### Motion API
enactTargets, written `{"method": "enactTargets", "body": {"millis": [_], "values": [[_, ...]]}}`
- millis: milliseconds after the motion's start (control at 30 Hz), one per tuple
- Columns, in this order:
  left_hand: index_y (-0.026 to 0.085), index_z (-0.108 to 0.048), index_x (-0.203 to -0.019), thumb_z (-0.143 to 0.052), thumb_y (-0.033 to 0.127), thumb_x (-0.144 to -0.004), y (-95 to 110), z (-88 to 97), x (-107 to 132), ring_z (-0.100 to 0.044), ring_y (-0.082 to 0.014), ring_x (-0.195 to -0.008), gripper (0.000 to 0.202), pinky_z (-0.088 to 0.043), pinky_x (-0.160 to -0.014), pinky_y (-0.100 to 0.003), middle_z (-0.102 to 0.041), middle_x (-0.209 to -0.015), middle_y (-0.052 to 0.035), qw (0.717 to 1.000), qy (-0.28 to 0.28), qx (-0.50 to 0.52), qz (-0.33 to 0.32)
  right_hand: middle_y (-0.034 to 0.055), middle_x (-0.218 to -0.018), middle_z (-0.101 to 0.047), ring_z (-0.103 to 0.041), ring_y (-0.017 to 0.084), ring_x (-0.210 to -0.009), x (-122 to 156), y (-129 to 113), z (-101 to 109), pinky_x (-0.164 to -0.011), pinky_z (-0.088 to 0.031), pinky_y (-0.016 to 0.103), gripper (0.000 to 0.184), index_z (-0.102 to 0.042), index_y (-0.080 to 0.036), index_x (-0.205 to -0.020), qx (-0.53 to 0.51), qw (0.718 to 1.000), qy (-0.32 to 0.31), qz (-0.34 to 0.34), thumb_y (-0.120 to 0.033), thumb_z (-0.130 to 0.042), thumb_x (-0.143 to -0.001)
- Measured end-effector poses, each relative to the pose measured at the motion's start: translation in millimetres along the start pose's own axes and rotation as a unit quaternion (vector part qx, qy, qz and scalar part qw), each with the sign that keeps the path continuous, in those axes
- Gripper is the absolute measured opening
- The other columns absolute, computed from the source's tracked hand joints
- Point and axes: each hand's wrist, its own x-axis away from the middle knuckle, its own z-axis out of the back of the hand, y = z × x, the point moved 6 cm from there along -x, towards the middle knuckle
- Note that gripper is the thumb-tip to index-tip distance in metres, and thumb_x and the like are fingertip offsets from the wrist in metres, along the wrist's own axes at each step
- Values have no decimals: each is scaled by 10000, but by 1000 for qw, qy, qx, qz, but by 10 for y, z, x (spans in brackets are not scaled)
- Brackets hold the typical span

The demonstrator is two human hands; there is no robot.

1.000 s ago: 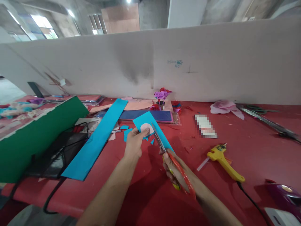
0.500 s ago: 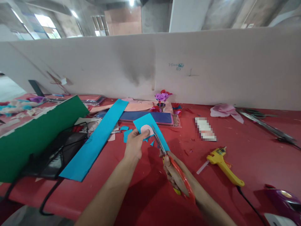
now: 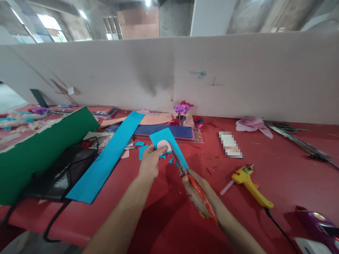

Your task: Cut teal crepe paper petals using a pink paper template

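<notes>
Between thumb and fingers, my left hand [image 3: 149, 160] pinches a blue sheet [image 3: 164, 134] with a small pale pink rounded piece [image 3: 163, 144] lying on top of it. My right hand [image 3: 194, 188] is wrapped round the handles of red-handled scissors [image 3: 201, 194]. The scissor blades lie along the blue sheet, right beside the pink piece's edge, and look nearly closed. Small blue scraps [image 3: 143, 151] lie on the red table just left of and below the sheet. A long blue strip [image 3: 111, 155] rests to the left of my left hand.
A yellow glue gun [image 3: 251, 185] with a cord lies to the right on the red table [image 3: 169, 225]. Behind it is a blurred-out phone-shaped object [image 3: 230, 144]. Paper flowers in a small pot [image 3: 182, 118] stand at the back. A green sheet [image 3: 53, 155] and black bag [image 3: 55, 176] are at left.
The scissor handles have come closer together in my right hand, and the blades have closed along the blue sheet. My left hand keeps its pinch; the view has shifted slightly.
</notes>
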Motion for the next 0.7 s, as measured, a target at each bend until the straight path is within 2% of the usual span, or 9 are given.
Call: {"method": "enactTargets", "body": {"millis": [133, 267, 367, 467, 567, 700], "values": [[158, -713, -710, -838, 207, -458, 14, 23, -29, -607, -135, -704, 285, -469, -734, -272, -710, -735, -16, 1000, 2, -2, 7, -49, -600, -433, -397, 94, -488, 24, -92, 15, -459, -323, 215, 493, -507, -202, -894, 41, 999, -13, 10, -690, -439, -865], [152, -719, -701, -836, 201, -454, 27, 9, -37, -598, -127, -675, 277, -465, -725, -263, -705, -712, -20, 1000, -18, -20, 15, -61, -599, -393, -370, 89, -488, 73, -202, 40, -454, -325, 211, 460, -485, -211, -846, 20, 999, -18, 21, -667, -431, -890], [163, -724, -711, -824, 216, -498, 20, -50, -6, -605, -136, -670, 241, -468, -726, -275, -707, -721, -27, 997, -66, -46, 19, -69, -576, -367, -344, 92, -466, 77, -173, 70, -401, -296, 207, 508, -489, -213, -868, 0, 1000, -8, 6, -718, -428, -861], [178, -728, -713, -804, 227, -553, 13, -117, 39, -613, -146, -679, 184, -470, -728, -282, -712, -745, -32, 990, -119, -72, 13, -60, -584, -390, -355, 95, -475, 54, -103, 88, -389, -316, 204, 589, -510, -194, -916, -23, 1000, -6, 1, -769, -420, -827], [189, -735, -721, -805, 230, -567, -3, -134, 60, -620, -158, -698, 174, -476, -734, -290, -719, -764, -39, 988, -132, -84, 12, -61, -610, -391, -348, 83, -480, 35, -55, 95, -397, -331, 195, 596, -516, -187, -953, -55, 998, -7, 5, -764, -447, -822], [187, -737, -749, -797, 243, -587, -20, -145, 68, -629, -175, -729, 182, -482, -763, -313, -721, -793, -55, 985, -144, -90, 12, -75, -595, -358, -319, 70, -457, 31, -41, 97, -382, -292, 189, 588, -496, -203, -911, -68, 998, -9, -5, -779, -486, -789]]}}
